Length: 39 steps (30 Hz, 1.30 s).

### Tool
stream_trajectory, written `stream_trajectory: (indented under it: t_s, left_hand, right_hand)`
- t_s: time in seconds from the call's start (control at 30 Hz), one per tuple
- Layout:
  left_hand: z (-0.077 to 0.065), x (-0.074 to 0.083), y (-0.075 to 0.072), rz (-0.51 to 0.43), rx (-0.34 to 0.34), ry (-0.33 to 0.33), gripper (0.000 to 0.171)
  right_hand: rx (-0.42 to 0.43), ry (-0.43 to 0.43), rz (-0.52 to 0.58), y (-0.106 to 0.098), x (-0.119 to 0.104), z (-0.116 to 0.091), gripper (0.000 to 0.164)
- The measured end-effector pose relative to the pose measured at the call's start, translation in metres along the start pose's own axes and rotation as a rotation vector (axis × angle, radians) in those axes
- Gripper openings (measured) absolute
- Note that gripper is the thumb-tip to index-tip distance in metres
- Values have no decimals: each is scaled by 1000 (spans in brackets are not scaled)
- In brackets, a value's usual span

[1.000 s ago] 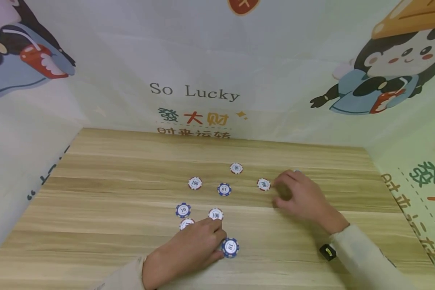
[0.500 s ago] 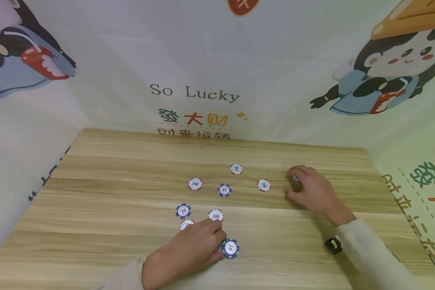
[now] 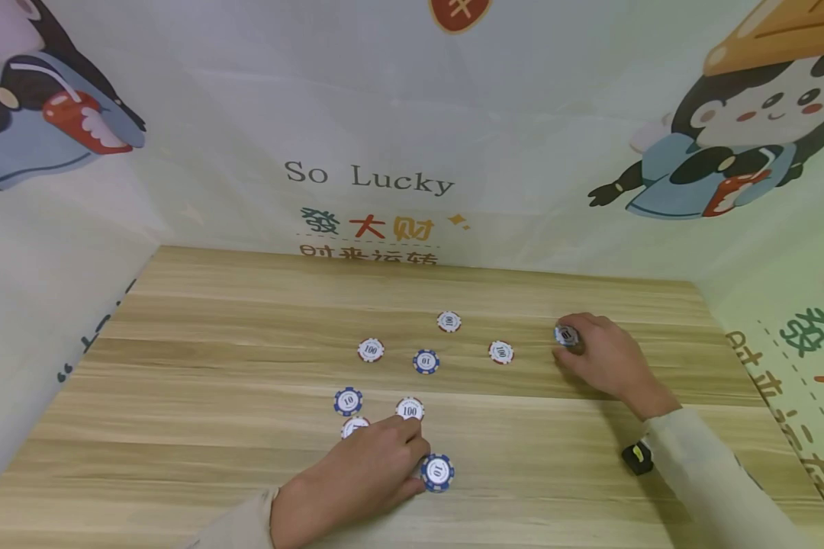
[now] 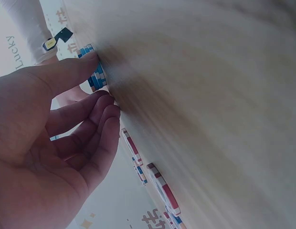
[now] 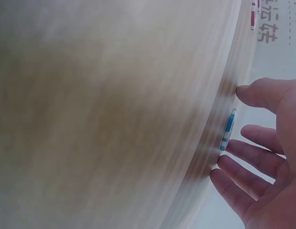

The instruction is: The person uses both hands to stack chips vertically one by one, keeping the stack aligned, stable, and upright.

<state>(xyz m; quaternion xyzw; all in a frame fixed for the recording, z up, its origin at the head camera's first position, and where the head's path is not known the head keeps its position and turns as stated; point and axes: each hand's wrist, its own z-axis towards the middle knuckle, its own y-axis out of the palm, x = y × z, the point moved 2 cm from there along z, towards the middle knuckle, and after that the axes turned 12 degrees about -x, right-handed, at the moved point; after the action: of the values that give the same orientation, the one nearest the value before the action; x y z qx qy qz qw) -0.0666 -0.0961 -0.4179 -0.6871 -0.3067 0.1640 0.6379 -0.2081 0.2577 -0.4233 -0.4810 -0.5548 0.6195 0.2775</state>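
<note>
My left hand [image 3: 364,469] grips the left side of a short stack of blue poker chips [image 3: 438,473] with thumb and fingers. In the left wrist view the stack [image 4: 99,78] stands on the wood, partly behind the thumb. At the right, my right hand [image 3: 607,354] reaches around a single blue poker chip [image 3: 564,334]. That chip [image 5: 228,130] lies flat between thumb and fingers in the right wrist view, a gap showing on the thumb side. Beside my left hand are a white 100 chip [image 3: 410,409] and a partly covered white chip [image 3: 353,428].
Farther back lie white 100 chips with red edges [image 3: 371,350], [image 3: 449,321], [image 3: 501,351] and a blue 10 chip [image 3: 426,361]. Another blue 10 chip [image 3: 348,401] is left of centre. Printed cloth walls [image 3: 384,114] border the wooden table [image 3: 213,366].
My right hand has moved right, from beside a white 100 chip to the far-right blue chip, with its fingers now around it. My left hand has stayed at the stack.
</note>
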Motion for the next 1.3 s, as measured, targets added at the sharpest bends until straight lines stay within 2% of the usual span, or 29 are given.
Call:
stream_trajectory:
  t_s: [0.33,1.03,1.3]
  left_hand:
    - [0,1,-1,-16,-6,-6,27]
    - [1,1,1,24,29,-5,26]
    - [1,1,2,25,32,-6,26]
  right_hand:
    - [4,-1,17,-2,-1,1,42]
    - [27,-24,25,-2,-2,1,41]
    - [34,-64,17,0,-4,-1,36]
